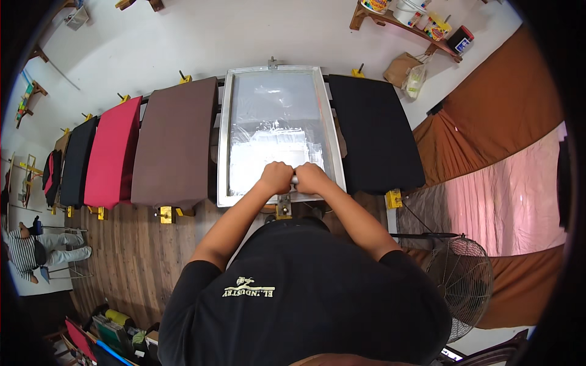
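The screen point(224, 134), a pale metal frame with mesh inside, lies in front of the person, and near its six o'clock edge a pale bar point(295, 180) shows between two closed fists. The left hand point(278, 178) and the right hand point(312, 179) both grip it, side by side with knuckles up, probably so that both arms bear on it evenly (what lies beneath the fists is hidden). The arms come up from six o'clock, fairly straight, which would let the body's weight help. A bracket point(284, 206) sits at the screen's six o'clock end and a small fitting point(272, 62) at twelve, perhaps to keep it in line. At three o'clock is a black board point(375, 134); at nine a brown one point(176, 143), then a pink one point(113, 152), all in one row, seemingly so one can step from each to the next. Between one and two o'clock, tubs point(409, 12) stand on a wall shelf point(390, 20), likely to be within reach yet out of the way. A fan point(459, 280) stands at four o'clock; another person point(46, 247) is at eight.
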Demonstrator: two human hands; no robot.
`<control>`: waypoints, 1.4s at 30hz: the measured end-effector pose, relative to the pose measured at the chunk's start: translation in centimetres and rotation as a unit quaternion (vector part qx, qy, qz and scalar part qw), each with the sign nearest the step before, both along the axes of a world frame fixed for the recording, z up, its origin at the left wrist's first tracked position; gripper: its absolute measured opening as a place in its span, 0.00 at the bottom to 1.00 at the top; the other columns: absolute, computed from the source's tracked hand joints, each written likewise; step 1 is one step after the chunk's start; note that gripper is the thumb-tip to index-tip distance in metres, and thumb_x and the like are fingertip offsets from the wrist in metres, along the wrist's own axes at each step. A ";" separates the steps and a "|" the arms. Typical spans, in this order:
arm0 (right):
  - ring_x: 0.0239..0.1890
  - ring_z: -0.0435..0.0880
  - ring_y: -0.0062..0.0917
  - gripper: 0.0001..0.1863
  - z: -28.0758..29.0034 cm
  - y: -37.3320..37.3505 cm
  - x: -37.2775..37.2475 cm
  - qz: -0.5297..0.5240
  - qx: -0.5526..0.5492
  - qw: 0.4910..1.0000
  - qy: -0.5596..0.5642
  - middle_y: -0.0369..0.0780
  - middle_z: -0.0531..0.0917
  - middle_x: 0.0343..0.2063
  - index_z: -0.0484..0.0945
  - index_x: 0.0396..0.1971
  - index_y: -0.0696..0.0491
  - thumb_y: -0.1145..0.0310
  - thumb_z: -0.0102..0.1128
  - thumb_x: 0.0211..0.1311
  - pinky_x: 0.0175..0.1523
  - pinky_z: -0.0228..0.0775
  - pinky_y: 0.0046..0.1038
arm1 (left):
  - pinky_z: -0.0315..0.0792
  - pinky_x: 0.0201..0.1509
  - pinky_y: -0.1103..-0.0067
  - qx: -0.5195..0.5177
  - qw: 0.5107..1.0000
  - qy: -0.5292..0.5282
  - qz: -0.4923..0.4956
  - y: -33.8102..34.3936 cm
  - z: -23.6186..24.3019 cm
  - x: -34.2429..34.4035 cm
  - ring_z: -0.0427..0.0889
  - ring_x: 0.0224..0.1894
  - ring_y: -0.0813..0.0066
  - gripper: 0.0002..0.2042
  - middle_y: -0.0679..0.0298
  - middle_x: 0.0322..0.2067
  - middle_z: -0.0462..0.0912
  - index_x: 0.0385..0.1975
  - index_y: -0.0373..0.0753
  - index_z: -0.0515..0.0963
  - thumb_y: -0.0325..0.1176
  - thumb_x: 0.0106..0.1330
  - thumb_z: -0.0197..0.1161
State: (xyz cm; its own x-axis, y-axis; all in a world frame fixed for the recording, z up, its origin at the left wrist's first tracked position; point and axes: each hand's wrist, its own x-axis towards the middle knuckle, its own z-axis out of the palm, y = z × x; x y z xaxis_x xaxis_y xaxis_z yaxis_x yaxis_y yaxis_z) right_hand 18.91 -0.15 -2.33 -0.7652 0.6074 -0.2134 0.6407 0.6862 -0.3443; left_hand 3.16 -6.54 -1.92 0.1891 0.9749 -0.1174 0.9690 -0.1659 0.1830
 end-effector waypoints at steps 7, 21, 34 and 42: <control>0.39 0.87 0.51 0.15 0.5 4.7 -0.7 0.079 -0.017 0.997 0.004 0.55 0.86 0.32 0.87 0.32 0.58 0.69 0.66 0.41 0.49 0.80 0.46 | 0.83 0.45 0.65 -0.080 0.997 0.014 -0.001 3.1 3.2 -0.8 0.89 0.40 0.53 0.10 0.50 0.35 0.89 0.32 0.41 0.88 0.33 0.53 0.64; 0.42 0.85 0.46 0.09 -2.0 -2.0 1.8 0.019 0.078 0.986 0.148 0.49 0.86 0.34 0.84 0.31 0.56 0.74 0.63 0.47 0.49 0.78 0.45 | 0.81 0.35 0.67 0.185 0.982 -0.040 -0.025 -2.7 -4.0 0.6 0.88 0.31 0.58 0.04 0.52 0.27 0.87 0.24 0.39 0.83 0.30 0.53 0.63; 0.42 0.83 0.46 0.10 -3.0 -1.0 1.5 0.024 0.079 0.982 0.172 0.47 0.85 0.34 0.82 0.32 0.56 0.75 0.63 0.45 0.50 0.77 0.44 | 0.81 0.33 0.66 0.166 0.985 -0.044 -0.006 -1.8 -3.7 0.2 0.87 0.27 0.57 0.04 0.53 0.22 0.85 0.20 0.41 0.83 0.30 0.54 0.64; 0.37 0.85 0.50 0.10 -0.1 4.0 -0.5 0.036 0.029 0.996 0.083 0.51 0.86 0.30 0.83 0.29 0.56 0.69 0.65 0.43 0.45 0.78 0.47 | 0.82 0.38 0.61 0.061 0.998 -0.004 0.014 2.1 1.1 -1.7 0.88 0.33 0.51 0.07 0.50 0.29 0.87 0.28 0.42 0.87 0.33 0.55 0.62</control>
